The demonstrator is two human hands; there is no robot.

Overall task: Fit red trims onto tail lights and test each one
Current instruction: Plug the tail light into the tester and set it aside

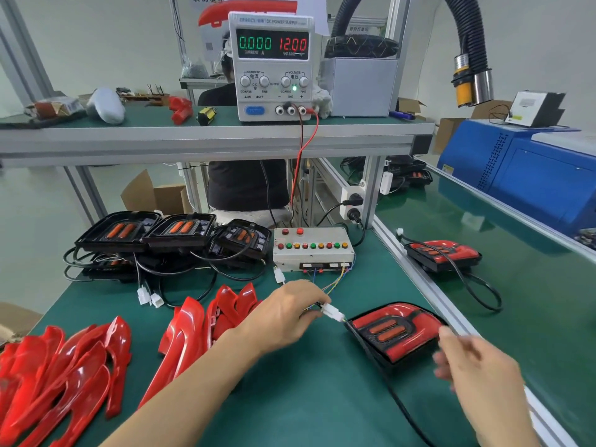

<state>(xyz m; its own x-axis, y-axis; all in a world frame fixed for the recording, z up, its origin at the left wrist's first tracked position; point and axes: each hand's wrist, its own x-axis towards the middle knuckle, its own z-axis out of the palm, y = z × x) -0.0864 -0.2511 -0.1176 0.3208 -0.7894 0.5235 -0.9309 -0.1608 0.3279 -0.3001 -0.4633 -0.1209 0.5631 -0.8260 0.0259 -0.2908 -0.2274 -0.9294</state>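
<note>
The left hand [283,314] pinches a white plug [332,311] at centre frame, its thin wires running up to the test box [312,250]. Just right of the plug lies a trimmed tail light [395,330] on the green surface [290,398]. The right hand [477,366], blurred at lower right, hovers with fingers loosely curled, holding nothing. Loose red trims [64,366] are heaped at lower left; untrimmed lights [167,233] are stacked behind them.

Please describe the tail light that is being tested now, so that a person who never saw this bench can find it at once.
Start at the grey button box in the middle of the green bench. Just in front of it, to the right, one tail light lies beside the aluminium rail. Unlike the black, untrimmed lights stacked on the left, it wears a red trim, and the left hand holds its white connector.
</note>
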